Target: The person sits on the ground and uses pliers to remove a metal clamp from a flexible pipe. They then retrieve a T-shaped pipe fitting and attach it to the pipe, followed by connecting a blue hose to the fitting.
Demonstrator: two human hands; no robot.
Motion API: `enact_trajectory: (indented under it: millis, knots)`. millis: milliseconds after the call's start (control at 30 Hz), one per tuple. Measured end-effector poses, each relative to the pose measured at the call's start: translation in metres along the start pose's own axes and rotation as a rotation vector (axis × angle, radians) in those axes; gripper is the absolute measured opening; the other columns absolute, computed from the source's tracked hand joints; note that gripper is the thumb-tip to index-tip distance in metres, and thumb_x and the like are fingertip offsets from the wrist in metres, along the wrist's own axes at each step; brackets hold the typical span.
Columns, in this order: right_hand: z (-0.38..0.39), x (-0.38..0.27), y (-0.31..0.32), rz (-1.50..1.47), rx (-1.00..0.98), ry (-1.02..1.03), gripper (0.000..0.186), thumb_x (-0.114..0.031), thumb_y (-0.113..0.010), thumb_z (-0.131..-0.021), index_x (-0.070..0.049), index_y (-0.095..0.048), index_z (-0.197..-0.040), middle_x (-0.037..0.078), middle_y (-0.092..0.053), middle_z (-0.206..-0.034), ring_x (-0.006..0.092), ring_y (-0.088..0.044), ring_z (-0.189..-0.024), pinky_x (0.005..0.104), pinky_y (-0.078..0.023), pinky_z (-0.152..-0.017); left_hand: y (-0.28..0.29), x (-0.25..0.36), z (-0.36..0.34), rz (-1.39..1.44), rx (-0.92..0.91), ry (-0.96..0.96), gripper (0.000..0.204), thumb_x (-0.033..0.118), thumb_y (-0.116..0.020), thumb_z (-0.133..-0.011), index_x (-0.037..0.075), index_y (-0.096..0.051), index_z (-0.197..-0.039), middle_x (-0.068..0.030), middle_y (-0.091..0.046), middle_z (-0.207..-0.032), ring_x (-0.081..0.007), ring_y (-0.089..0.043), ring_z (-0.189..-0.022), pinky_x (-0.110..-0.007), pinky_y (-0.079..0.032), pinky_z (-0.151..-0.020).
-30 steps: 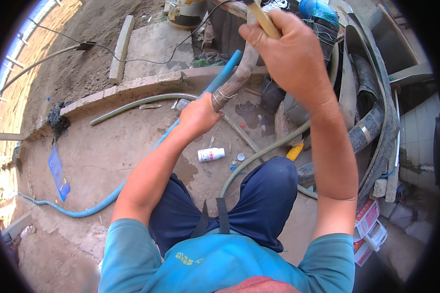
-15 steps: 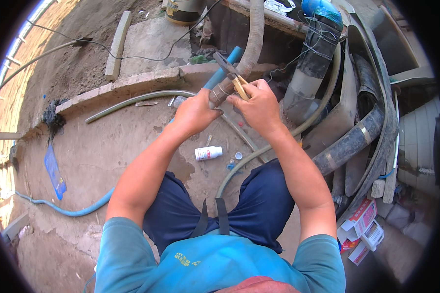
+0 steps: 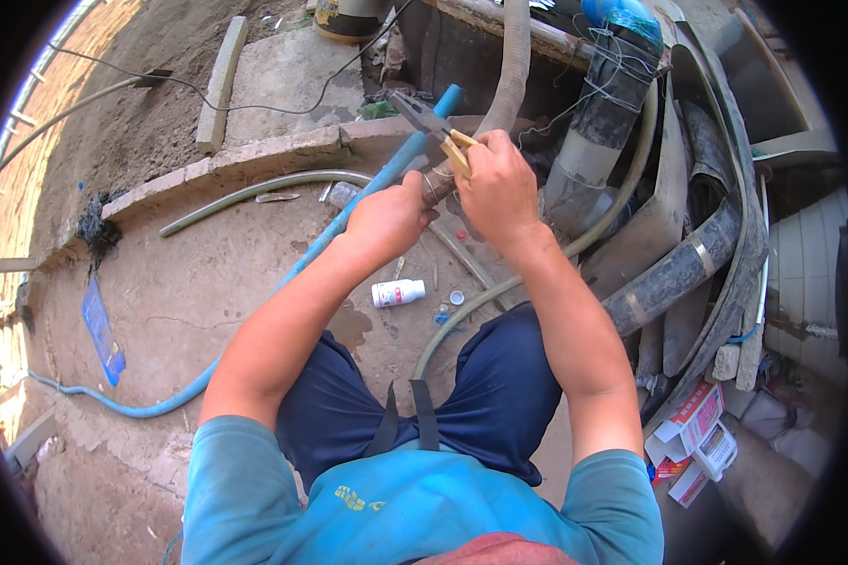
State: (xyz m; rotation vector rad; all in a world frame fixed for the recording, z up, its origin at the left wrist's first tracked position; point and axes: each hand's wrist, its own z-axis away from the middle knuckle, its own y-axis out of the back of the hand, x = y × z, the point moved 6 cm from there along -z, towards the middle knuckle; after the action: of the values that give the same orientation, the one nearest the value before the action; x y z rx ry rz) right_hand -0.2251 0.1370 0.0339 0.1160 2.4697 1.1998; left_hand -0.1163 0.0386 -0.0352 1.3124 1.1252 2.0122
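Observation:
Yellow-handled pliers (image 3: 422, 115) are gripped in my right hand (image 3: 501, 188), their jaws pointing up and to the left. My left hand (image 3: 386, 222) is closed round the lower end of a thick grey-brown hose (image 3: 512, 75). Thin wire loops circle that hose end between my two hands. The pliers' jaws are over a blue hose (image 3: 386, 173) and appear apart from the wire. This blue hose passes beside my left hand and continues under my left forearm.
A white bottle (image 3: 399, 293) lies on the ground beside its cap (image 3: 457, 298). A greenish hose (image 3: 485, 302) curves past my right knee. Large black pipes (image 3: 678, 264) and a torn carton (image 3: 693, 428) are at the right. A low brick edge (image 3: 226, 169) runs ahead.
My right hand has moved slightly up with the pliers, whose jaws shifted left. My left hand has moved slightly right, and more of the blue hose shows beside it.

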Motion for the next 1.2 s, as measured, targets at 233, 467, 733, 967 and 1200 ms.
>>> enact_trajectory:
  millis: [233,467,733,967,1200]
  knots:
    - [-0.096,0.004,0.021,-0.028,0.041,-0.134,0.028,-0.026,-0.074,-0.092,0.0,-0.075,-0.1,0.021,-0.066,-0.1,0.0381,-0.067,-0.094,0.0478,-0.055,-0.083,-0.017,0.011,0.012,0.042,0.007,-0.048,0.049,0.029,-0.077,-0.091,0.004,-0.049,-0.123,-0.0227,-0.073,-0.093,-0.0424,-0.072,-0.09,-0.053,-0.056,-0.073]
    - [-0.034,0.016,0.014,-0.137,-0.375,-0.277,0.03,-0.032,-0.078,-0.088,-0.006,-0.079,-0.102,0.019,-0.065,-0.1,0.0362,-0.067,-0.094,0.0474,-0.054,-0.084,-0.004,-0.003,0.005,0.08,0.036,0.027,0.068,0.041,-0.077,-0.09,0.007,-0.047,-0.14,-0.0275,-0.073,-0.101,-0.046,-0.071,-0.097,-0.055,-0.055,-0.082]
    - [0.002,0.031,-0.003,-0.075,-0.25,-0.218,0.024,-0.021,-0.086,-0.077,-0.01,-0.075,-0.094,0.012,-0.063,-0.102,0.0334,-0.068,-0.092,0.0451,-0.056,-0.078,0.0,-0.003,-0.007,0.195,0.007,0.04,0.072,0.054,-0.064,-0.098,0.017,-0.04,-0.155,-0.0245,-0.073,-0.112,-0.0474,-0.069,-0.104,-0.055,-0.054,-0.087]
    - [0.01,0.036,-0.009,-0.12,-0.233,-0.174,0.023,-0.02,-0.084,-0.08,-0.01,-0.073,-0.099,0.013,-0.062,-0.1,0.0341,-0.067,-0.091,0.0468,-0.055,-0.076,-0.003,0.0,-0.014,0.168,0.031,0.04,0.067,0.052,-0.062,-0.1,0.011,-0.044,-0.151,-0.0246,-0.073,-0.113,-0.0471,-0.068,-0.108,-0.054,-0.053,-0.091]
    - [0.001,0.026,-0.006,0.028,-0.1,-0.08,0.021,-0.018,-0.081,-0.08,-0.005,-0.067,-0.089,0.016,-0.059,-0.099,0.0353,-0.064,-0.092,0.0452,-0.055,-0.075,-0.008,0.011,-0.019,0.113,0.031,-0.013,0.061,0.043,-0.064,-0.1,0.008,-0.043,-0.146,-0.0222,-0.075,-0.106,-0.0443,-0.071,-0.1,-0.053,-0.055,-0.084]
